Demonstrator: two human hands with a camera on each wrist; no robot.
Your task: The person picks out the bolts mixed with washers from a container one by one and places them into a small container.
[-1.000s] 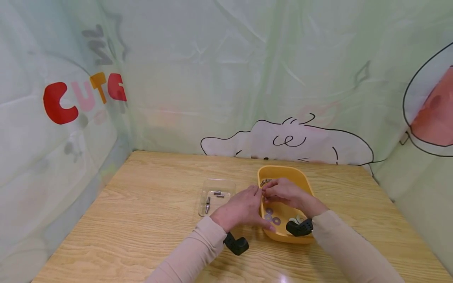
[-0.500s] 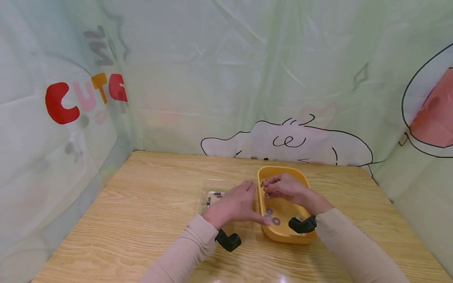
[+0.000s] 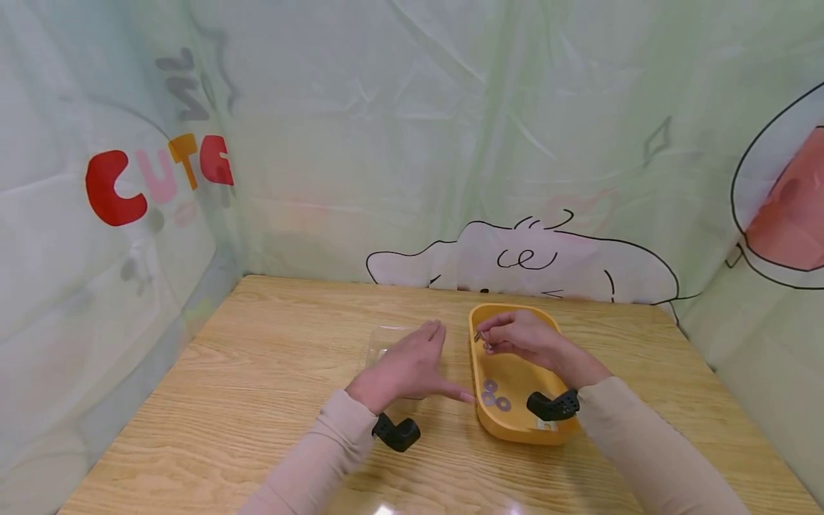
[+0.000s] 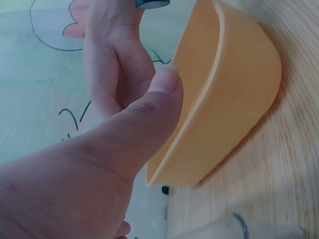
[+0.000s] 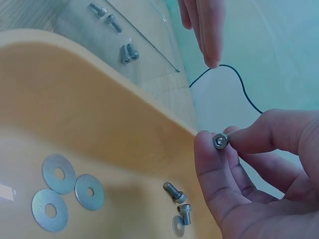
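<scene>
Over the yellow bin (image 3: 515,433), the right hand (image 3: 524,335) pinches a bolt (image 5: 221,141); left of it, the left hand (image 3: 407,366) has its thumb spread. Seemingly picking; lifting out calls for steadiness.

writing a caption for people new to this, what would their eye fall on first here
Most likely the orange tray, standing right of centre on the wooden table with washers lying inside it. Next might come the right hand, over the tray's far part, pinching a small metal bolt. The big red letter C also stands out, on the pale curtain at the left.
</scene>
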